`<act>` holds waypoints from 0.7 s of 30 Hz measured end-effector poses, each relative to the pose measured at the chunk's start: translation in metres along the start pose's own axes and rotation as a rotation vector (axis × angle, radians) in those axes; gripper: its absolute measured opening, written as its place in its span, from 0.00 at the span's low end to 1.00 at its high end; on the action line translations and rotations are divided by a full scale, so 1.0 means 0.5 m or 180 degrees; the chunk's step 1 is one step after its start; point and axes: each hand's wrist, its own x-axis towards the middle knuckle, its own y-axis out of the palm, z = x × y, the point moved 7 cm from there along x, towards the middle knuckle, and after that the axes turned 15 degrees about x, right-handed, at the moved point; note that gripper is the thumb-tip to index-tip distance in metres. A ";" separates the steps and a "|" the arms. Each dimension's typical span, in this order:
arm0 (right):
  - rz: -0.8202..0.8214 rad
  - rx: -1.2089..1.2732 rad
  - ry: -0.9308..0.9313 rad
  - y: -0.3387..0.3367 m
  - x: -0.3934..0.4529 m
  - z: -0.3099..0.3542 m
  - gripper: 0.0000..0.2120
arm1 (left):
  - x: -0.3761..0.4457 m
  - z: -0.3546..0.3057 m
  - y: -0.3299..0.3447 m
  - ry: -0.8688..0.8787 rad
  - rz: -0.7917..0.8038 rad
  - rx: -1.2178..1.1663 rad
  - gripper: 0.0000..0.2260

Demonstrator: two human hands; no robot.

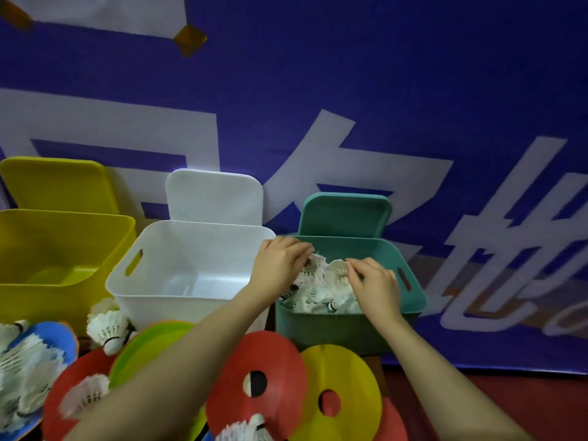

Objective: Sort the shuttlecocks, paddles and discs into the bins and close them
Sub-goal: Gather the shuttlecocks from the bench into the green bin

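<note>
Plastic bins stand in a row of three: a yellow bin [63, 249], a white bin [191, 265] and a green bin [350, 326], each with its lid propped upright behind it. Both hands reach into the green one, the left hand [280, 265] and right hand [375, 281] each pinching white shuttlecocks [321, 281] heaped inside. Four discs [257, 377] show plainly in front, with loose shuttlecocks too bunched to count. A blue banner [413, 90] with white lettering hangs behind.
</note>
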 end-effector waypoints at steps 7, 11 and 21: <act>0.0661 -0.0296 0.0400 0.042 0.024 -0.112 0.16 | 0.020 -0.030 0.116 -0.0154 0.0537 0.0389 0.10; 0.0915 -0.0261 0.0425 0.066 0.011 -0.123 0.18 | -0.009 -0.019 0.140 -0.0197 0.0881 0.0524 0.15; 0.1058 -0.0119 0.0078 0.083 -0.029 -0.012 0.16 | -0.086 0.035 0.052 -0.0114 0.0826 0.0581 0.17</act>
